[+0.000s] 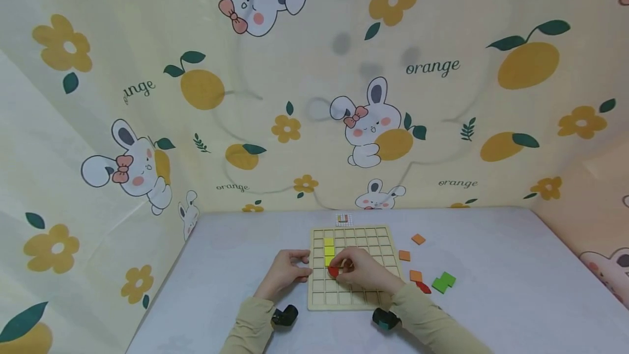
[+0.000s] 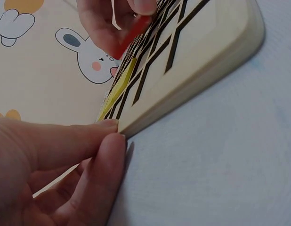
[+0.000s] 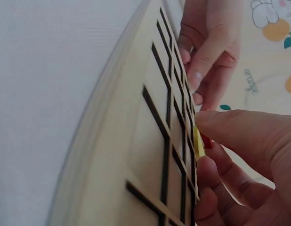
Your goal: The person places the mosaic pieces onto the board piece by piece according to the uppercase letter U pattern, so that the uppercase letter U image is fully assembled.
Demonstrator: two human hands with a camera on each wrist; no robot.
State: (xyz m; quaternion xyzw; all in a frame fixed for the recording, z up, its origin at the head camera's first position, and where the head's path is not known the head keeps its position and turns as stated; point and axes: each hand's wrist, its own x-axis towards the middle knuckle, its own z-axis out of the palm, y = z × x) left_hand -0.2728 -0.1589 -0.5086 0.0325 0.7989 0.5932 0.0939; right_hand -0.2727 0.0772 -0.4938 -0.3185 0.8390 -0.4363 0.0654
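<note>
A wooden grid board (image 1: 316,302) lies on the table, a column of yellow squares (image 1: 328,251) set in its upper left cells. My right hand (image 1: 366,269) reaches over the board and pinches a small red tile (image 1: 333,272) between thumb and fingers, just below the yellow squares. In the left wrist view the red tile (image 2: 133,35) is seen edge-on above the grid. My left hand (image 1: 284,272) is at the board's left side, its thumb and forefinger touching the edge. Part of the grid is hidden under my right hand.
Right of the board lie orange squares (image 1: 404,255), a red pointed piece (image 1: 423,287) and a green stepped piece (image 1: 444,282). A small patterned card (image 1: 343,220) is at the board's far edge. Printed cloth (image 1: 314,146) rises behind the table.
</note>
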